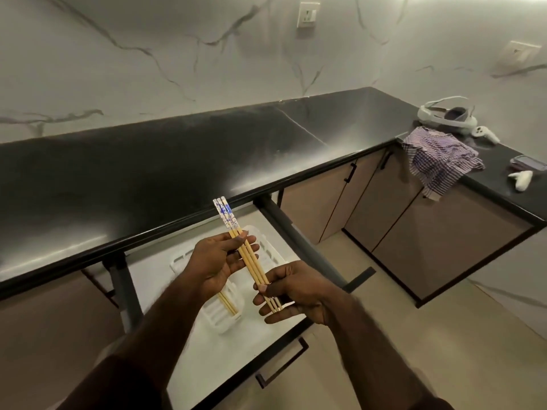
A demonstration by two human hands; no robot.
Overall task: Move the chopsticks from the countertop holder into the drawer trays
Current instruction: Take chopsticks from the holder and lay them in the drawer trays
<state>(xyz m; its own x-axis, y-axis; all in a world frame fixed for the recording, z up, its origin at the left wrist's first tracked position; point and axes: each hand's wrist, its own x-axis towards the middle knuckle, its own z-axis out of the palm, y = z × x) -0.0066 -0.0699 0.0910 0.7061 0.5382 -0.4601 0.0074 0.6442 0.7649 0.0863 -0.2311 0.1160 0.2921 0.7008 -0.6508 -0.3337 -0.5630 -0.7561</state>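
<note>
1. Sticks [250,255]: three, side by side in a flat row, held over the open drawer [165,261]. Long axis runs diagonal, patterned blue/white ends up and away toward the counter [148,161], plain tips down and toward me.
2. L hand [220,261] has the upper-mid part; R hand [296,291] has the tip end. Both are on the bundle, so neither is nearer than the other; L sits closer to the tray.
3. Tray [228,321]: white, slotted, lies in the drawer right under my L hand, below and a bit left of the sticks. Its slots seem to run about the same diagonal as the bundle, so I judge little turning is needed, mostly a drop down and left.
4. A couple of sticks already lie in the tray, ends peeking out below my L palm. Count unclear, hand hides most.
5. L fingers: curled round the row, thumb on top, fingertips under. Gripping.
6. R fingers: thumb and forefinger pinch near the tips, other fingers loosely extended below. Also gripping.
7. Second tray part behind L hand is mostly hidden; can't tell what's in it.
8. Holder: not in view on the counter.
9. Risk, my guess: the row fans out if R lets go first.
</note>
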